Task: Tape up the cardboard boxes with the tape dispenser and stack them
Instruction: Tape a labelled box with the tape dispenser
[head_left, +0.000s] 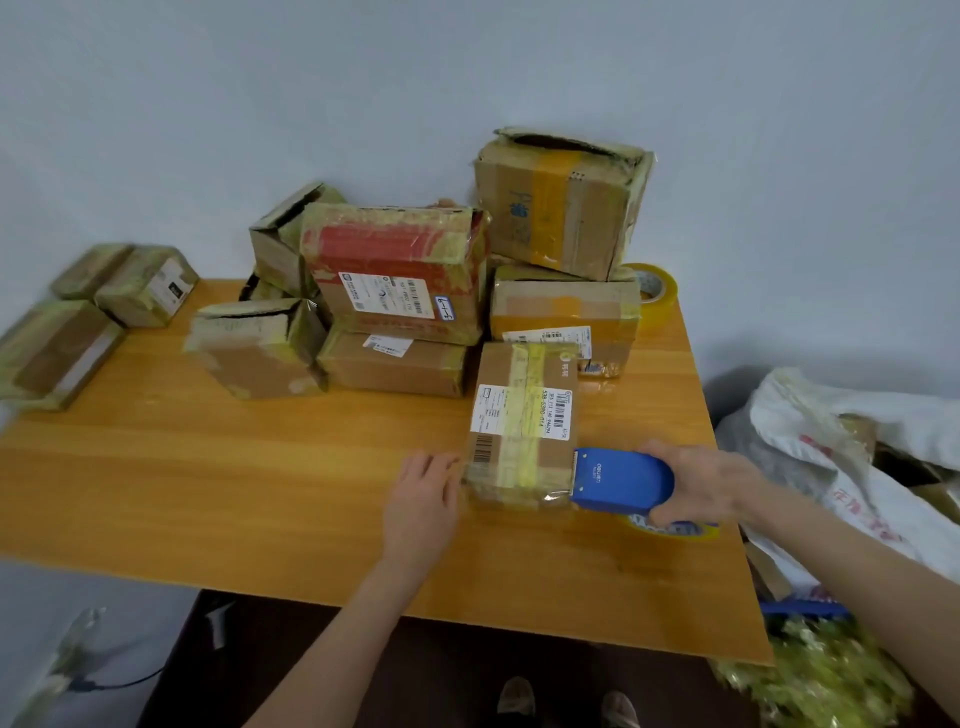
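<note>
The right grip (706, 483) was wrapped round the rear of the blue tape dispenser (621, 480), fingers curled over its top and thumb beneath, holding it firmly. The dispenser's toothed front edge met the near right corner of the cardboard box (522, 415), so the box lay directly to the left of that grip. A glint of tape seemed to bridge blade and corner, though blur left this unsure.

The box sat near the bench's (208, 467) right edge, its long axis running from the near edge toward the far one, with a yellowish strip already laid along that axis. The dispenser pointed across it, not along it. The next pull would therefore probably cross the box's short near end, leftward.

The left grip (423, 493) held nothing: its fingers lay relaxed and fairly straight against the box's near left side, well placed to brace against such a pull.

Beyond, along the far edge, stood the stacked boxes (400, 275), and a spare tape roll (655, 285) lay at the far right corner.
</note>
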